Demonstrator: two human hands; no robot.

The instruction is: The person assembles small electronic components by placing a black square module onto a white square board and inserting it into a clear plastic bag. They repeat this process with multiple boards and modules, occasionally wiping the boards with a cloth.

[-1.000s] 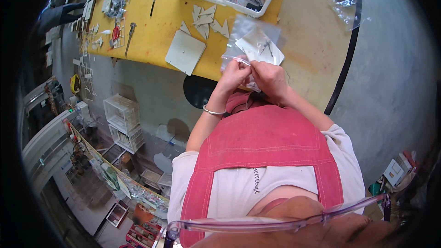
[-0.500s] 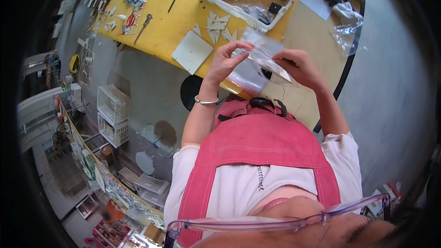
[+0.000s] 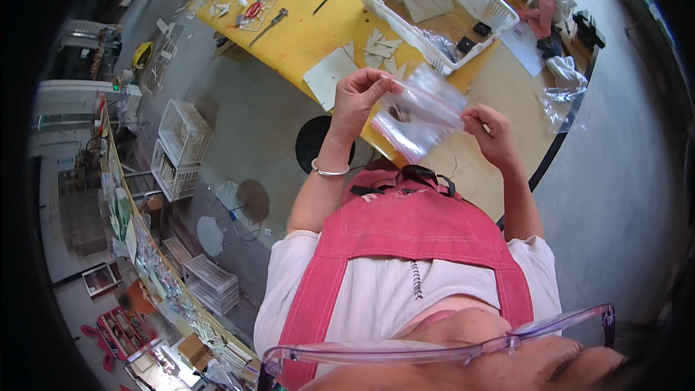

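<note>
At the centre of the frame, two hands held a small clear plastic bag (image 3: 414, 119) above the table's near edge.

The left hand (image 3: 360, 94) pinched the bag's top left corner between thumb and fingers, and the right hand (image 3: 490, 132) pinched its right end, the bag stretched between them with something small and dark inside. Beyond, on the yellow table (image 3: 311, 32), lay pale card pieces (image 3: 376, 47), then a white basket (image 3: 427, 7) toward the upper right.
</note>
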